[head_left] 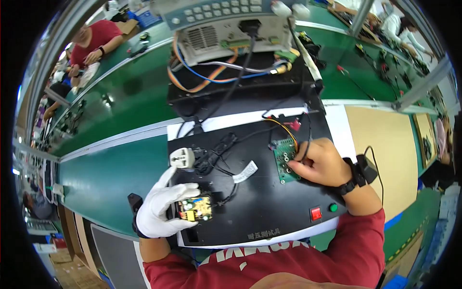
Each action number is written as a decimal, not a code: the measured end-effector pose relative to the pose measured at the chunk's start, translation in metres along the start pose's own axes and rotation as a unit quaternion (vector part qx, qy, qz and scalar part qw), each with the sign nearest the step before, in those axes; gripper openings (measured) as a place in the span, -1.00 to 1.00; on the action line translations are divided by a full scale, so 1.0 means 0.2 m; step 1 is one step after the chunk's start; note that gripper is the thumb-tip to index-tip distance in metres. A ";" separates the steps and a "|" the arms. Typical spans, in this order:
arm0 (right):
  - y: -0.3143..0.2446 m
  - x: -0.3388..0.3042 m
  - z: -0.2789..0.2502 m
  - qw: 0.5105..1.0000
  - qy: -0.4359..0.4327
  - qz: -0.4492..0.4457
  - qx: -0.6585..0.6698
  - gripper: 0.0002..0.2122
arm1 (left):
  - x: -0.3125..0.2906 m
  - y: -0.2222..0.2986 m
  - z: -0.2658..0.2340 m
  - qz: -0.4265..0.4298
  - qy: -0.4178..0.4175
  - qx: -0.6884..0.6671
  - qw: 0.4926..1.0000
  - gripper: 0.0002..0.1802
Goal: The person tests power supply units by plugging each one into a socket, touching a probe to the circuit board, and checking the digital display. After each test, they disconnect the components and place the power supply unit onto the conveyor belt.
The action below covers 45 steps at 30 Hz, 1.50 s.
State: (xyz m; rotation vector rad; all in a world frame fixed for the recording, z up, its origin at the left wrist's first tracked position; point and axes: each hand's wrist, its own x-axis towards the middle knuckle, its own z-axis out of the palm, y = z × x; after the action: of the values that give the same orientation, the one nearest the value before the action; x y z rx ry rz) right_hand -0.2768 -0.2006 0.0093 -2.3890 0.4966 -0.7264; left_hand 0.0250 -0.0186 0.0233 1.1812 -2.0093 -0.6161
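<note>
My left hand [156,212], in a white glove, grips a small populated circuit board [196,209] by its edge, low over the left part of a black test box [269,207]. Yellow and blue components stand on that board, and a thin black cable runs from its right side. My bare right hand [325,161] is closed over the right edge of a green circuit board [283,161] on the box. Its thumb lies at the round metal posts. A dark wire leads into the curled fingers; what they hold is hidden.
A white socket [182,158], bundled black cable [216,151] and white cable label [246,172] lie on the box. Near its front right are a red rocker switch [315,214] and green button [333,207]. Behind stands a wired bench instrument [216,38]. Co-workers sit at far benches.
</note>
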 end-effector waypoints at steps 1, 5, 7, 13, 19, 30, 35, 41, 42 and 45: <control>0.00 0.00 0.00 1.000 0.010 -0.015 -0.004 -0.81 | 0.00 0.00 -0.01 0.001 -0.009 -0.002 1.000 -0.12; -0.02 0.00 0.01 0.999 0.027 -0.026 -0.016 -0.83 | 0.00 0.01 -0.01 0.005 -0.013 0.006 1.000 -0.15; -0.03 0.00 0.00 0.999 0.021 -0.030 -0.020 -0.83 | 0.00 0.01 0.00 0.004 0.005 -0.007 1.000 -0.16; -0.03 0.00 0.00 0.999 0.013 -0.010 -0.030 -0.87 | -0.01 0.01 0.00 -0.014 0.001 -0.023 1.000 -0.18; -0.03 0.00 0.00 0.999 0.023 -0.041 -0.026 -0.84 | -0.01 0.02 0.00 -0.006 0.003 -0.017 1.000 -0.17; -0.04 -0.02 0.00 0.999 0.040 -0.017 0.018 -0.89 | 0.01 0.05 -0.01 -0.006 0.000 -0.001 1.000 -0.20; -0.04 -0.03 0.01 0.991 0.069 -0.104 -0.057 -0.86 | 0.01 0.10 -0.01 -0.033 0.018 0.045 0.998 -0.38; -0.04 -0.06 0.02 0.983 0.079 -0.135 -0.098 -0.85 | -0.03 0.21 0.08 -0.095 0.094 0.127 0.983 -0.27; -0.03 -0.06 0.02 0.982 0.086 -0.130 -0.110 -0.86 | -0.03 0.22 0.10 -0.097 0.119 0.140 0.978 -0.25; -0.04 -0.05 0.01 0.982 0.082 -0.141 -0.099 -0.87 | -0.03 0.25 0.14 -0.110 0.133 0.201 0.964 -0.22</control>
State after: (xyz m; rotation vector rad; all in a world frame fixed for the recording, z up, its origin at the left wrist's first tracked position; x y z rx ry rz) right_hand -0.2816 -0.1881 0.0091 -2.6312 0.3105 -1.0500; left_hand -0.0220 0.0125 0.0389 1.6499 -1.8322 -0.1353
